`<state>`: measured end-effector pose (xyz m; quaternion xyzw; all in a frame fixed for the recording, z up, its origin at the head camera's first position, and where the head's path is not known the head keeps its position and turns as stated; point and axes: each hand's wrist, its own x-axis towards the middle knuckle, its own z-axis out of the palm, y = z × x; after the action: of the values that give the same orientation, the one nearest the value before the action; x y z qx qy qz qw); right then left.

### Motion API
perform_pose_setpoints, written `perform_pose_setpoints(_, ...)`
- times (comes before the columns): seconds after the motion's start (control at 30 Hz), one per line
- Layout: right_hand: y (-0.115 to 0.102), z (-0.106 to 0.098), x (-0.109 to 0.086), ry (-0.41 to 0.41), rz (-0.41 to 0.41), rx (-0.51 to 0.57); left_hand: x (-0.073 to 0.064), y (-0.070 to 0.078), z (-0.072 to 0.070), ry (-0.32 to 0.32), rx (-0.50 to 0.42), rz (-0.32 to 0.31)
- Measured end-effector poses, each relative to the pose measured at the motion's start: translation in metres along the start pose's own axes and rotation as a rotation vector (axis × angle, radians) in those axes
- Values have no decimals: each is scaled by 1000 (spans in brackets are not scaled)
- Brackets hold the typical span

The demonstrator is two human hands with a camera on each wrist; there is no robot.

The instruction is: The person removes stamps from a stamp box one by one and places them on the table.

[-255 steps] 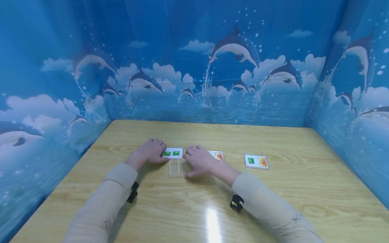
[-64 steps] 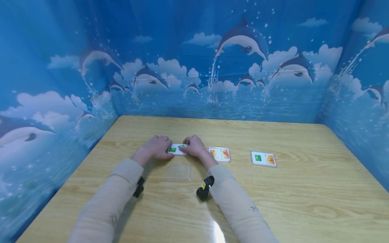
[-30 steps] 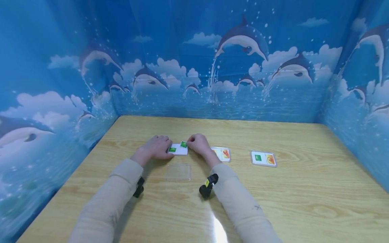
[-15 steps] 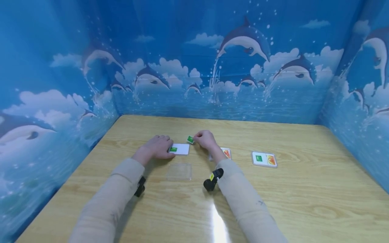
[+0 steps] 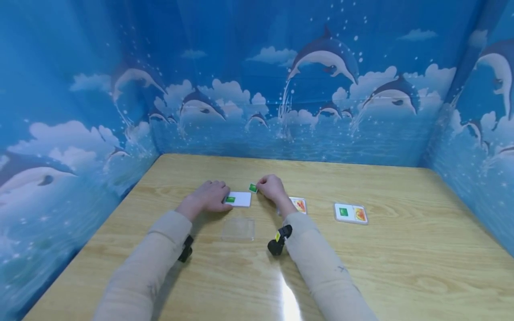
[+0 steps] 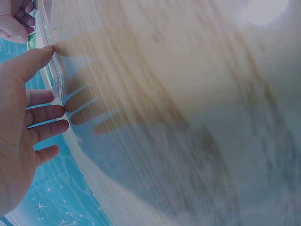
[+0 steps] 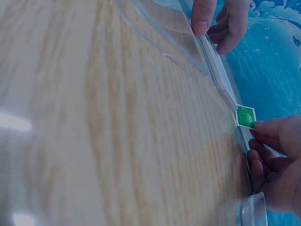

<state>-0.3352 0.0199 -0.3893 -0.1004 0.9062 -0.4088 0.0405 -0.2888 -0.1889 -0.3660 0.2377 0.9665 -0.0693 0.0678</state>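
Observation:
My left hand [image 5: 210, 196] holds the left end of a flat white card case [image 5: 242, 199], thumb at its near edge and fingers at its far side. One green stamp [image 5: 230, 199] lies on the case's left half; its right half is bare white. My right hand [image 5: 271, 186] pinches a second, white-bordered green stamp [image 5: 253, 188] by its edge between thumb and fingertips. In the right wrist view this pinched stamp [image 7: 245, 117] is tilted up just beyond the case's end. A clear plastic lid [image 5: 238, 229] lies on the table in front of the case.
Right of the case, partly behind my right wrist, lies a clear case with orange-red pictures [image 5: 299, 204]. Farther right is a case [image 5: 351, 213] with one green and one orange picture. Dolphin-printed curtains [image 5: 257, 111] border the wooden table [image 5: 401, 249] at the back and sides.
My right hand has taken one of the two green stamps off the white case and carried it right and slightly back. The left hand keeps its hold; the clear lid now lies free.

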Motion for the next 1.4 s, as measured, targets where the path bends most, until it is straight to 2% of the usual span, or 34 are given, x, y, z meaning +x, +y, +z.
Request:
perform_pose_setpoints(0.23,1,-1,0,0,-6,-5,-2,1,0,5,-5,11)
perform_pose_setpoints(0.6,2,-3,-2,-8,14,93,-3,0,-1,11,-16,1)
perform_pose_setpoints(0.87,0,-6,-3,-4,-29,102,-5,-1,-2,-18,-32,-24)
perform_pose_setpoints(1.17,-10,-2,-2,-72,-61,145,-6,0,-5,-28,-33,-40)
perform_pose_setpoints(1.4,-26,9,-7,-119,-138,118,-5,-1,-4,-22,-42,-36)
